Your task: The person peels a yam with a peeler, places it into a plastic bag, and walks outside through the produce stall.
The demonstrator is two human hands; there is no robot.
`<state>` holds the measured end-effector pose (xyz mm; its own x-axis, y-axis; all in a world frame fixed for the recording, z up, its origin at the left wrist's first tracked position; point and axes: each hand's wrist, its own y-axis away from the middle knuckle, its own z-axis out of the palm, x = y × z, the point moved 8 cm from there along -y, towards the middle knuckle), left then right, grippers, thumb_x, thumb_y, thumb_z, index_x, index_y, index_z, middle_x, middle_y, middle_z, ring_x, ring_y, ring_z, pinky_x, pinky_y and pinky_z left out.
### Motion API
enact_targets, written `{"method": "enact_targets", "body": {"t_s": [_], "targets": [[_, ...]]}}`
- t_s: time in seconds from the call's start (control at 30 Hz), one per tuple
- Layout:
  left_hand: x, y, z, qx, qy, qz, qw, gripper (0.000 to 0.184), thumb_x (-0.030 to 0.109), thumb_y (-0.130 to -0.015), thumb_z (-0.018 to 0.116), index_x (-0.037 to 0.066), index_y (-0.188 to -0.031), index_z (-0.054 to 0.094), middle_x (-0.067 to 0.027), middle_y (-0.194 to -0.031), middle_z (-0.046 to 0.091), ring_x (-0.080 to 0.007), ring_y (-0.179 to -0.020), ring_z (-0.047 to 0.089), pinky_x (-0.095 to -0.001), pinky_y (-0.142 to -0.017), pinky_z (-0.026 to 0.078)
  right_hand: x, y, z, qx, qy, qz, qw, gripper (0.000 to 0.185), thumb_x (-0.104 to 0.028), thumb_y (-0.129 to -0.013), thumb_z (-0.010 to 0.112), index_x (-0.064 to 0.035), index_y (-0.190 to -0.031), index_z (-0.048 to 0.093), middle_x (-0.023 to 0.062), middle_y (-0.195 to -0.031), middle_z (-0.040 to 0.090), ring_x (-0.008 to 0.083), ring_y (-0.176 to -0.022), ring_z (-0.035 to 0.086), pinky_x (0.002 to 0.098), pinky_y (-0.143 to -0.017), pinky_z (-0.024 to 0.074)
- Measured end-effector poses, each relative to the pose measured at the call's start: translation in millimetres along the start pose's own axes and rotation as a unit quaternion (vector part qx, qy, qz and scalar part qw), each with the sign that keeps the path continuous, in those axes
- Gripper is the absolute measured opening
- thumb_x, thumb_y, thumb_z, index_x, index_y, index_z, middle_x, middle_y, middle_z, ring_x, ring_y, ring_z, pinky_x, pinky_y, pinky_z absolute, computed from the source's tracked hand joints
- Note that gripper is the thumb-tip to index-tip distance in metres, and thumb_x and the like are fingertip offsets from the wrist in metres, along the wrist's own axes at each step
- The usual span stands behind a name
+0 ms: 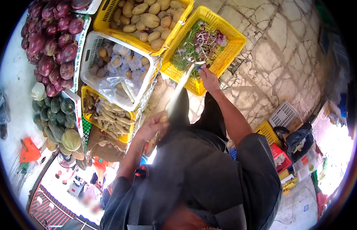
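Note:
A long, thin yam (180, 86), pale along its upper length and brownish near the lower end, slants up in front of my dark apron. My left hand (151, 127) is wrapped round its lower part. At the yam's far tip, my right hand (210, 79) is closed on a small peeler (199, 68) with a blue part, mostly hidden by the fingers. White curled pieces show at that tip. Beneath it stands a yellow crate (234, 48) holding green stalks and purplish and white scraps (209, 40).
Left of me are a yellow crate of potatoes (147, 21), a white crate (86, 57) of net-wrapped produce and a yellow crate of brown roots (111, 115). Red onions (52, 42) and green squashes (53, 111) lie farther left. Baskets and a black bag (299, 138) stand at right on stone paving.

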<state>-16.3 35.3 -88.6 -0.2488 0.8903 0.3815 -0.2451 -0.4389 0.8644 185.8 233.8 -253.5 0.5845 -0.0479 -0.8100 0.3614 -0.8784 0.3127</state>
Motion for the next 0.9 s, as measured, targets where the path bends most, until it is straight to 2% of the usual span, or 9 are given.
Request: {"method": "enact_targets", "body": {"t_s": [0.07,0.1,0.2,0.33,0.5,0.6,0.63,0.73,0.9], "targets": [[-7.2,-0.5,-3.8,0.022,-0.017,-0.014,1.000,0.052,0.011,-0.095,0.063,0.004,-0.145,0.048,0.0014,-0.074,0.058,-0.0092,-0.060,0.057,-0.0241,-0.054,0.046,4.0,2.7,-2.8,0.079,0.032,-0.085,0.993,0.022,-0.028,-0.102,0.054,-0.0105,-0.108,0.064,0.0192,-0.090,0.067,0.0363,-0.077,0.067,0.0438,-0.060,0.0527],[-4.0,-0.8,-1.6,0.014,-0.011,-0.011,1.000,0.052,0.012,-0.095,0.063,0.004,-0.145,0.048,0.0014,-0.074,0.058,-0.0090,-0.060,0.057,-0.0241,-0.054,0.046,-6.4,5.0,-9.7,0.060,-0.039,0.017,0.997,0.025,-0.032,-0.103,0.053,-0.0084,-0.101,0.063,0.0221,-0.083,0.067,0.0397,-0.076,0.067,0.0463,-0.060,0.0516],[0.7,4.1,7.3,-0.007,-0.003,-0.010,1.000,0.053,0.012,-0.095,0.063,0.004,-0.145,0.048,0.0015,-0.074,0.058,-0.0086,-0.060,0.057,-0.0240,-0.054,0.046,2.7,8.1,1.3,0.032,0.039,0.018,0.999,0.027,-0.032,-0.103,0.051,-0.0085,-0.102,0.063,0.0212,-0.084,0.067,0.0421,-0.076,0.066,0.0479,-0.062,0.0521],[-1.5,3.7,2.3,-0.008,-0.044,0.004,0.999,0.053,0.011,-0.095,0.064,0.005,-0.145,0.048,0.0019,-0.075,0.058,-0.0077,-0.060,0.055,-0.0235,-0.054,0.045,35.1,-9.2,-17.1,0.089,-0.015,0.072,0.993,0.035,-0.040,-0.102,0.052,-0.0067,-0.104,0.063,0.0237,-0.087,0.068,0.0477,-0.081,0.065,0.0542,-0.070,0.0509],[9.6,2.9,4.8,0.028,-0.081,-0.001,0.996,0.057,0.011,-0.094,0.066,0.005,-0.148,0.046,0.0024,-0.075,0.057,-0.0072,-0.059,0.054,-0.0235,-0.053,0.044,20.7,19.2,-32.0,0.092,-0.090,0.155,0.979,0.046,-0.041,-0.102,0.052,-0.0020,-0.121,0.065,0.0247,-0.092,0.068,0.0406,-0.090,0.067,0.0453,-0.080,0.0512],[13.1,4.4,15.1,0.018,-0.107,-0.004,0.994,0.060,0.011,-0.094,0.066,0.004,-0.149,0.044,0.0024,-0.073,0.056,-0.0071,-0.058,0.053,-0.0240,-0.053,0.044,44.1,31.9,-35.7,0.135,-0.132,0.229,0.955,0.041,-0.037,-0.102,0.052,0.0016,-0.109,0.065,0.0174,-0.081,0.065,0.0271,-0.073,0.064,0.0414,-0.070,0.0509],[11.5,2.3,13.4,0.025,-0.113,0.000,0.993,0.060,0.011,-0.094,0.067,0.004,-0.149,0.044,0.0025,-0.072,0.056,-0.0070,-0.058,0.053,-0.0241,-0.053,0.044,52.4,41.1,-37.9,0.138,-0.235,0.342,0.899,0.042,-0.038,-0.101,0.052,0.0013,-0.109,0.066,0.0175,-0.078,0.065,0.0271,-0.072,0.064,0.0411,-0.065,0.0504],[7.8,-0.1,6.6,0.030,-0.132,-0.001,0.991,0.063,0.010,-0.093,0.068,0.003,-0.150,0.042,0.0029,-0.075,0.056,-0.0068,-0.061,0.054,-0.0236,-0.056,0.044,20.9,36.2,-50.4,0.111,-0.119,0.160,0.974,0.040,-0.037,-0.101,0.054,0.0007,-0.107,0.067,0.0178,-0.077,0.065,0.0251,-0.073,0.064,0.0417,-0.061,0.0502],[14.6,-7.9,13.0,0.026,-0.146,0.000,0.989,0.064,0.007,-0.093,0.068,0.002,-0.150,0.042,0.0034,-0.078,0.056,-0.0066,-0.063,0.054,-0.0233,-0.058,0.045,-35.6,43.9,-24.0,0.037,-0.001,0.025,0.999,0.027,-0.030,-0.099,0.060,-0.0055,-0.108,0.067,0.0192,-0.076,0.066,0.0359,-0.069,0.067,0.0451,-0.061,0.0512]]}}
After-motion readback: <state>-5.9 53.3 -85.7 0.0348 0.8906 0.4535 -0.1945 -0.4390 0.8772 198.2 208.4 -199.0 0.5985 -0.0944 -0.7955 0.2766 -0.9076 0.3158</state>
